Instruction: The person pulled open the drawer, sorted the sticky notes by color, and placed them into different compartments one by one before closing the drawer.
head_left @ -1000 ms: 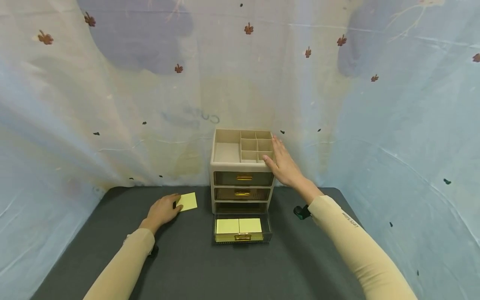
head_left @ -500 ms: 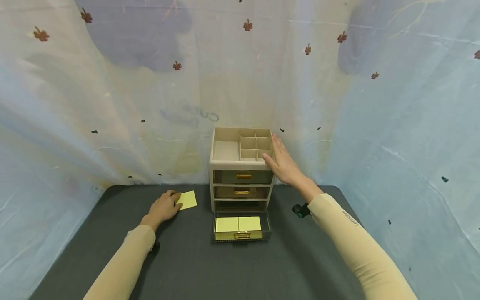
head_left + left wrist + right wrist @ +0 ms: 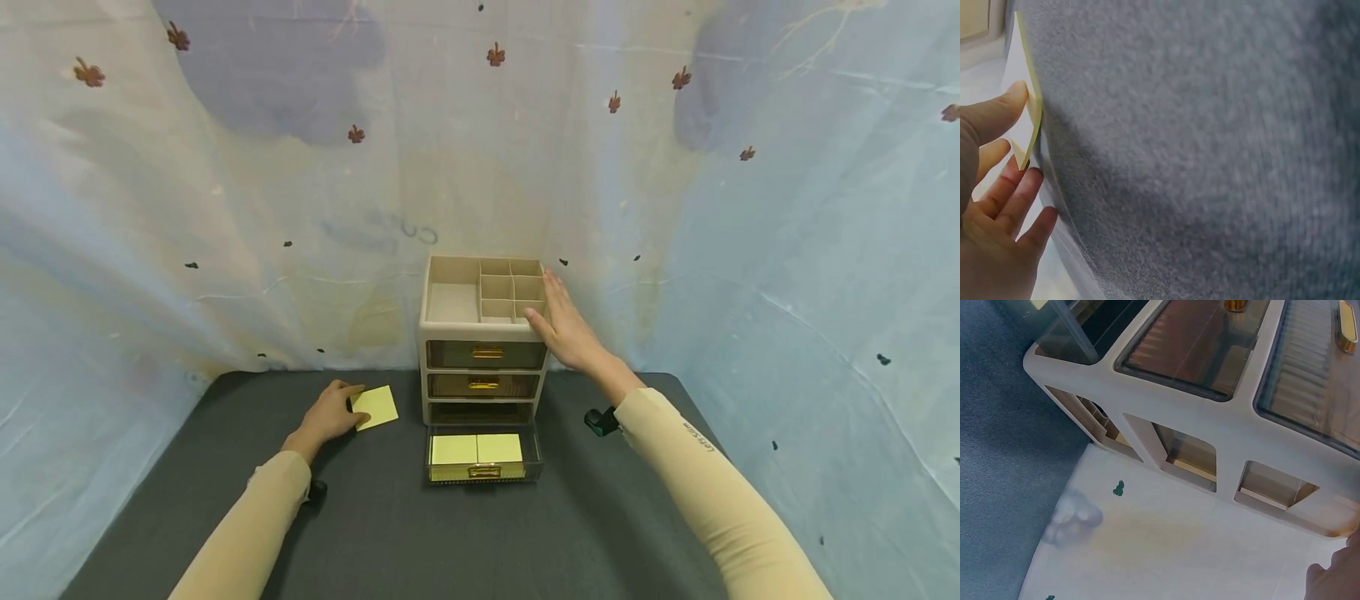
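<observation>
At the left of the head view my left hand (image 3: 330, 412) pinches a pale yellow sticky note pad (image 3: 377, 407) by its left edge. Close up in the left wrist view, the thumb lies on one face of the sticky note pad (image 3: 1030, 100), the other fingers at its far side. My right hand (image 3: 570, 332) rests, fingers straight, against the upper right side of a cream desk organizer (image 3: 483, 332). The organizer's bottom drawer (image 3: 534, 458) is pulled out. Two stacks of yellow sticky notes (image 3: 477, 448) lie side by side in it.
Two closed drawers with gold handles (image 3: 487, 353) sit above the open one. A divided tray (image 3: 453, 304) tops the organizer. Dark grey cloth covers the table (image 3: 450, 542). A patterned curtain (image 3: 330, 192) hangs close behind and at both sides.
The sticky note pad in my left hand has turned a little and shifted slightly right. My right hand stays against the organizer, and the drawer has not moved.
</observation>
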`<state>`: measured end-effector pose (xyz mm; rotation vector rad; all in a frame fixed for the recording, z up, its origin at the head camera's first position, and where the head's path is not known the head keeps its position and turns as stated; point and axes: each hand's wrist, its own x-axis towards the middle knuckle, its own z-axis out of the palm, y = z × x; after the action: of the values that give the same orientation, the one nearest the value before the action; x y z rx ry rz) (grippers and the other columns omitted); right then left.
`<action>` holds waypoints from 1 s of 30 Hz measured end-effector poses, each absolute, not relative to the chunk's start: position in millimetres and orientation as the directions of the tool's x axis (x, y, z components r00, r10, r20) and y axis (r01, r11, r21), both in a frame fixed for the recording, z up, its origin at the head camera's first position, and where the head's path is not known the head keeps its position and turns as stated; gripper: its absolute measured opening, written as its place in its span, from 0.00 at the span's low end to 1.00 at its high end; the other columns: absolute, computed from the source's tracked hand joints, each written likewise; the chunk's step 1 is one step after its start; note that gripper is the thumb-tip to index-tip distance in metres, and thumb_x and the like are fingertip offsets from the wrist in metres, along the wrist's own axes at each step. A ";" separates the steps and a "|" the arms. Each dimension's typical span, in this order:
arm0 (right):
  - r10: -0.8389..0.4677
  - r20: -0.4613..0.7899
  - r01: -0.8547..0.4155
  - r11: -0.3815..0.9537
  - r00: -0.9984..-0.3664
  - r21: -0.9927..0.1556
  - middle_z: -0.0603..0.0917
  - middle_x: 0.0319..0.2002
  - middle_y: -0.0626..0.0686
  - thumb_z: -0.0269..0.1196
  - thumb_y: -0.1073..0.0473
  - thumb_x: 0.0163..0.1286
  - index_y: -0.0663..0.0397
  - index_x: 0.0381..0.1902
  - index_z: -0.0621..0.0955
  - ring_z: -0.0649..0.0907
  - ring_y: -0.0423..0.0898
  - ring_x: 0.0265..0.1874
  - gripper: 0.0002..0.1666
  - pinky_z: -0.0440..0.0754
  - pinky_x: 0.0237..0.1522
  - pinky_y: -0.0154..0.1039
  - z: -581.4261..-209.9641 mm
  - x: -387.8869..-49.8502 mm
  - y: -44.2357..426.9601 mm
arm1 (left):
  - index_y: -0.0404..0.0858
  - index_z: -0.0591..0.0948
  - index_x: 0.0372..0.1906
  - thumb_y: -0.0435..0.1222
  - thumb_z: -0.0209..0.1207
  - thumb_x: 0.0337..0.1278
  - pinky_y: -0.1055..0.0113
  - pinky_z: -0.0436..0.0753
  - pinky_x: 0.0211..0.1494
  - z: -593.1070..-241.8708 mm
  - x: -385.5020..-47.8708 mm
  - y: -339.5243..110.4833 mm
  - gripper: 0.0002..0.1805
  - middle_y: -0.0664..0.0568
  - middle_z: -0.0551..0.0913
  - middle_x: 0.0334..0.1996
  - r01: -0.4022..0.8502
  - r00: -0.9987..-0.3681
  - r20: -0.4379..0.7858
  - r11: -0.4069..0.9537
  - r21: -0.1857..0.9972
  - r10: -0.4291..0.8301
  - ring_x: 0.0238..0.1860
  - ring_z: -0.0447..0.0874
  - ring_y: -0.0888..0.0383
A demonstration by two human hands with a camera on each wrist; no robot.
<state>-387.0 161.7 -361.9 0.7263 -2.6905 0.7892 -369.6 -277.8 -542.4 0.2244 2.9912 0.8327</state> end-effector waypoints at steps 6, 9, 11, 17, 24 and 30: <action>-0.393 0.364 -0.528 0.726 -0.845 -0.442 0.38 0.85 0.60 0.43 0.40 0.87 0.61 0.84 0.37 0.40 0.58 0.83 0.47 0.41 0.82 0.55 -361.0 -386.2 161.4 | 0.27 0.73 0.72 0.34 0.69 0.65 0.38 0.79 0.53 -535.6 -362.2 -272.9 0.34 0.26 0.69 0.62 0.144 -0.989 0.060 0.819 0.556 0.133 0.57 0.74 0.31; -0.394 0.362 -0.527 0.728 -0.845 -0.438 0.37 0.85 0.60 0.42 0.40 0.87 0.60 0.84 0.36 0.40 0.59 0.83 0.47 0.41 0.82 0.56 -362.0 -387.5 162.1 | 0.26 0.74 0.70 0.31 0.66 0.67 0.46 0.80 0.45 -535.4 -359.8 -271.6 0.29 0.27 0.70 0.60 0.162 -0.987 0.108 0.802 0.575 0.122 0.48 0.76 0.37; -0.395 0.361 -0.527 0.728 -0.845 -0.437 0.37 0.85 0.59 0.42 0.39 0.87 0.59 0.84 0.36 0.40 0.59 0.83 0.47 0.41 0.82 0.56 -362.7 -388.0 162.4 | 0.27 0.77 0.68 0.29 0.64 0.68 0.53 0.77 0.39 -536.5 -358.9 -271.1 0.26 0.29 0.72 0.57 0.172 -0.984 0.145 0.794 0.583 0.106 0.42 0.75 0.44; -0.394 0.367 -0.531 0.725 -0.842 -0.439 0.37 0.85 0.59 0.42 0.39 0.86 0.59 0.84 0.36 0.40 0.59 0.83 0.48 0.41 0.82 0.57 -362.6 -387.8 161.8 | 0.32 0.83 0.63 0.25 0.59 0.71 0.55 0.76 0.39 -537.9 -354.7 -268.9 0.19 0.35 0.75 0.51 0.202 -0.966 0.254 0.776 0.598 0.056 0.40 0.74 0.46; -0.393 0.370 -0.532 0.722 -0.842 -0.443 0.37 0.85 0.59 0.41 0.37 0.86 0.59 0.84 0.36 0.40 0.60 0.83 0.48 0.42 0.82 0.59 -363.3 -387.5 162.0 | 0.34 0.85 0.61 0.24 0.55 0.74 0.49 0.81 0.44 -531.5 -345.3 -263.4 0.18 0.35 0.76 0.51 0.205 -0.958 0.286 0.732 0.650 0.014 0.47 0.78 0.41; -0.393 0.365 -0.529 0.724 -0.844 -0.443 0.37 0.84 0.61 0.41 0.37 0.86 0.61 0.84 0.37 0.40 0.60 0.83 0.48 0.42 0.82 0.58 -363.5 -387.6 162.2 | 0.35 0.85 0.61 0.25 0.53 0.75 0.53 0.79 0.42 -527.0 -340.5 -257.3 0.18 0.37 0.77 0.52 0.191 -0.960 0.281 0.714 0.674 -0.010 0.48 0.79 0.42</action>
<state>-387.6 162.2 -363.5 0.7309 -2.6827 0.8007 -340.5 -257.3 -527.0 0.1699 3.1507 1.2906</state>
